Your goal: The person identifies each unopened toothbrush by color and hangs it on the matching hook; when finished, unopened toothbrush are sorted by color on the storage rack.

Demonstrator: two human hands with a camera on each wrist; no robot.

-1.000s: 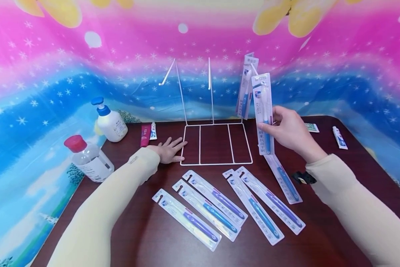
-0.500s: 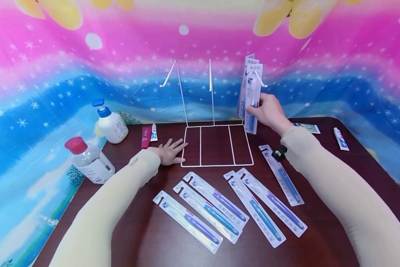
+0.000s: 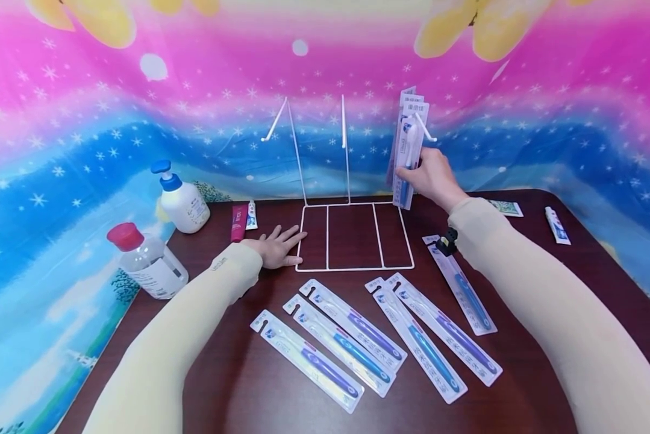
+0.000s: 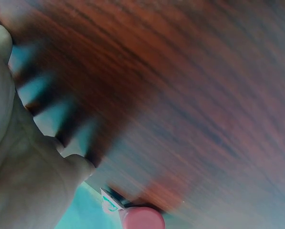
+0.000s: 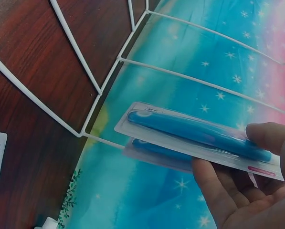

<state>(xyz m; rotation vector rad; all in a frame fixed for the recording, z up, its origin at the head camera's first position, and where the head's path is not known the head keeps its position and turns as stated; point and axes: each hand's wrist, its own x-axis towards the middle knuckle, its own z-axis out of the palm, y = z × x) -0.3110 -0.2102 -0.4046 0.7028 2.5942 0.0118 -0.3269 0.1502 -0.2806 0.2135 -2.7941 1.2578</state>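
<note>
My right hand (image 3: 434, 175) pinches a packaged toothbrush (image 3: 410, 144) with a blue handle between thumb and fingers. It stands upright at the right-hand hook (image 3: 426, 129) of a white wire rack (image 3: 327, 238), whose prong comes out in front of the card's top. Other toothbrush packs hang close behind; in the right wrist view one more blue handle (image 5: 163, 151) shows below the held toothbrush (image 5: 195, 134). My left hand (image 3: 276, 247) lies on the table with fingers spread, thumb and fingertips at the rack's left base wire. In the left wrist view that hand (image 4: 27, 162) is partly cut off.
Several packaged toothbrushes (image 3: 341, 346) lie in front of the rack, and one (image 3: 462, 289) lies under the right forearm. A pump bottle (image 3: 184, 205), a red-capped bottle (image 3: 153, 268) and a pink tube (image 3: 239, 223) stand or lie left. Toothpaste tubes (image 3: 558, 225) lie right.
My right hand has carried the toothbrush pack left and back from in front of the rack onto the right hook, then slightly farther back. The left hand has stayed in place.
</note>
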